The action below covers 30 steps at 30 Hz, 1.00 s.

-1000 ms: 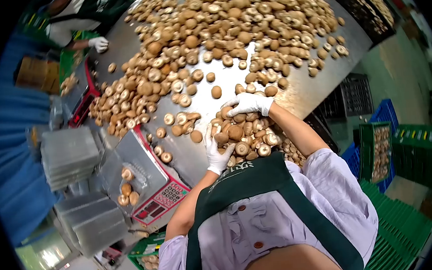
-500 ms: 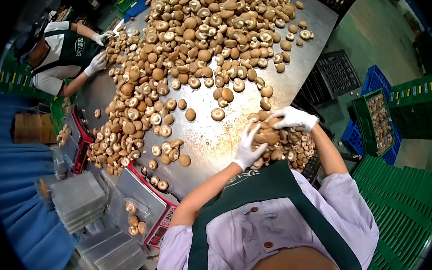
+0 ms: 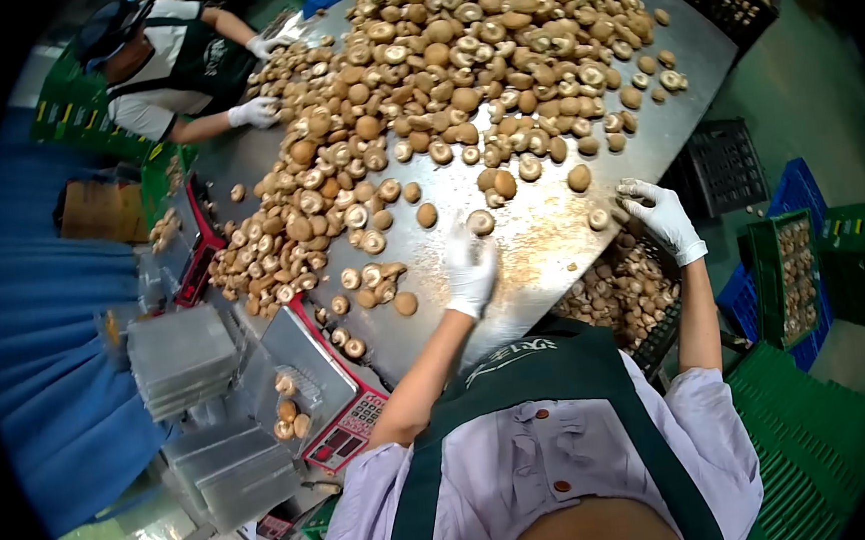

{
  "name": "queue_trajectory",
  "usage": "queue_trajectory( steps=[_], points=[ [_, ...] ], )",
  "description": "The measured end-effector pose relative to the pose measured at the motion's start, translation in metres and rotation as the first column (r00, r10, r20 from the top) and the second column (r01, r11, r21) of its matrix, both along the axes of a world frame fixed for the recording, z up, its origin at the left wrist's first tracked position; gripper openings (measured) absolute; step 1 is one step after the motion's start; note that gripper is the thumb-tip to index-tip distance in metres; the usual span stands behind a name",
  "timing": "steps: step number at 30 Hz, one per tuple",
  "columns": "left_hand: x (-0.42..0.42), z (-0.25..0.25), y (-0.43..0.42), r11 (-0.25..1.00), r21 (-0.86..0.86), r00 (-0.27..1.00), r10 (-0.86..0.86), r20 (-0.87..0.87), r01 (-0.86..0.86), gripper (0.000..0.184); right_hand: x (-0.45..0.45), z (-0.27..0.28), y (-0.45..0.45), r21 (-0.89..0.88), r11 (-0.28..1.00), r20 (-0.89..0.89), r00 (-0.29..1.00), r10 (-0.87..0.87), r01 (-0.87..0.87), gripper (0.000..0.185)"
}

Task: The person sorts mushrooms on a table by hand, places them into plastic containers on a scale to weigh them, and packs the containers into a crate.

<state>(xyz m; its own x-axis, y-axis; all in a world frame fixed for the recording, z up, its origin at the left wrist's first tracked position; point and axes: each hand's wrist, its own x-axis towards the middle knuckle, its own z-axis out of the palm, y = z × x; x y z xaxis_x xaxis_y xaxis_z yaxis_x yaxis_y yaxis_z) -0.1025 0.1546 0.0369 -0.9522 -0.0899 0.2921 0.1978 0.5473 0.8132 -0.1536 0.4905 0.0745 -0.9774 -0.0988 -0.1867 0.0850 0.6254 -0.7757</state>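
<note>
Shiitake mushrooms [image 3: 465,99] lay heaped across the bench [image 3: 542,257]
The left hand [image 3: 471,272] was open, blurred, near a stray mushroom [image 3: 480,223]; the right hand [image 3: 665,220] curled, its grip impossible to tell; mushrooms seemed light, bruisable, best cupped round the cap

Produce packing room — mushrooms [image 3: 466,99], scales [image 3: 316,373], crates [image 3: 729,164]

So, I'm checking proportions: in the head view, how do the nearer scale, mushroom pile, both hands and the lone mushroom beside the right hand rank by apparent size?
Mushroom pile
Nearer scale
Left hand and right hand: too alike to rank
Lone mushroom
</note>
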Motion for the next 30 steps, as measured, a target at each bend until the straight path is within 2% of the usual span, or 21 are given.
queue_trajectory(
  steps=[1, 2, 3, 4, 5, 7, 9, 11, 13, 15, 17, 18, 19, 21, 22, 23, 25, 27, 28, 29, 30],
  points=[
    [0.002, 0.004, -0.032, 0.979, -0.101, 0.984, 0.176, -0.022, -0.177, 0.038, -0.007, 0.001, -0.014, -0.012, 0.999, -0.020, 0.999, 0.042, -0.042, 0.033],
    [0.004, -0.003, -0.066, 0.924, -0.196, 0.943, 0.307, -0.132, -0.328, 0.037, -0.013, -0.004, -0.030, -0.038, 0.996, -0.058, 0.995, 0.079, -0.081, 0.033],
    [0.009, -0.010, -0.095, 0.832, -0.230, 0.862, 0.470, -0.189, -0.504, 0.039, -0.017, 0.003, -0.051, -0.098, 0.990, -0.040, 0.995, 0.096, -0.099, 0.033],
    [0.016, -0.008, -0.115, 0.799, -0.072, 0.797, 0.581, -0.164, -0.597, 0.044, -0.023, 0.002, -0.069, -0.066, 0.984, -0.089, 0.983, 0.159, -0.165, 0.033],
    [0.028, -0.022, -0.142, 0.672, -0.257, 0.712, 0.692, -0.117, -0.695, 0.050, -0.029, -0.004, -0.087, -0.028, 0.974, -0.135, 0.966, 0.220, -0.225, 0.033],
    [0.038, -0.035, -0.163, 0.523, -0.256, 0.536, 0.844, 0.024, -0.813, 0.056, -0.038, -0.016, -0.123, 0.006, 0.951, -0.243, 0.922, 0.301, -0.309, 0.033],
    [0.045, -0.055, -0.168, 0.483, -0.270, 0.465, 0.875, 0.134, -0.833, 0.061, -0.043, -0.017, -0.156, -0.038, 0.935, -0.322, 0.890, 0.323, -0.353, 0.033],
    [0.045, -0.071, -0.169, 0.512, -0.400, 0.562, 0.827, -0.010, -0.760, 0.059, -0.051, -0.029, -0.186, 0.037, 0.925, -0.370, 0.855, 0.364, -0.377, 0.034],
    [0.035, -0.071, -0.175, 0.532, -0.282, 0.564, 0.825, -0.038, -0.798, 0.056, -0.059, -0.032, -0.215, -0.023, 0.920, -0.406, 0.845, 0.348, -0.391, 0.034],
    [0.025, -0.067, -0.181, 0.546, -0.160, 0.558, 0.829, -0.035, -0.822, 0.052, -0.071, -0.032, -0.244, 0.065, 0.901, -0.455, 0.791, 0.410, -0.429, 0.036],
    [0.019, -0.071, -0.187, 0.559, -0.112, 0.566, 0.824, -0.038, -0.821, 0.049, -0.084, -0.031, -0.275, 0.029, 0.885, -0.414, 0.800, 0.434, -0.465, 0.039],
    [0.017, -0.068, -0.184, 0.574, -0.083, 0.579, 0.813, -0.061, -0.815, 0.047, -0.094, -0.038, -0.291, 0.078, 0.870, -0.465, 0.754, 0.463, -0.487, 0.041],
    [0.017, -0.067, -0.181, 0.584, -0.127, 0.595, 0.801, -0.068, -0.801, 0.047, -0.103, -0.043, -0.309, 0.082, 0.869, -0.450, 0.759, 0.470, -0.489, 0.047],
    [0.016, -0.075, -0.184, 0.649, -0.133, 0.661, 0.745, -0.087, -0.749, 0.050, -0.118, -0.044, -0.342, 0.126, 0.833, -0.283, 0.785, 0.551, -0.540, 0.053],
    [0.011, -0.066, -0.177, 0.710, -0.007, 0.708, 0.700, -0.093, -0.704, 0.053, -0.122, -0.033, -0.353, -0.022, 0.815, -0.088, 0.813, 0.576, -0.580, 0.056],
    [0.007, -0.058, -0.169, 0.753, -0.018, 0.751, 0.653, -0.095, -0.657, 0.056, -0.123, -0.063, -0.372, 0.022, 0.847, -0.237, 0.821, 0.520, -0.530, 0.053],
    [-0.005, -0.054, -0.167, 0.820, 0.013, 0.818, 0.571, -0.068, -0.572, 0.062, -0.117, -0.053, -0.389, 0.063, 0.836, -0.221, 0.810, 0.544, -0.545, 0.049],
    [-0.022, -0.042, -0.166, 0.882, 0.168, 0.898, 0.439, 0.046, -0.440, 0.060, -0.109, -0.024, -0.394, 0.237, 0.747, -0.147, 0.737, 0.660, -0.621, 0.053],
    [-0.033, -0.044, -0.167, 0.905, 0.231, 0.934, 0.353, 0.058, -0.357, 0.062, -0.109, -0.029, -0.399, 0.319, 0.712, -0.214, 0.684, 0.698, -0.626, 0.052],
    [-0.043, -0.057, -0.172, 0.944, -0.018, 0.943, 0.330, -0.030, -0.331, 0.062, -0.109, -0.036, -0.400, 0.302, 0.729, -0.278, 0.675, 0.684, -0.614, 0.049],
    [-0.044, -0.055, -0.166, 0.946, -0.023, 0.946, 0.322, -0.032, -0.323, 0.061, -0.112, -0.032, -0.397, 0.295, 0.707, -0.221, 0.674, 0.705, -0.643, 0.046]
  ],
)
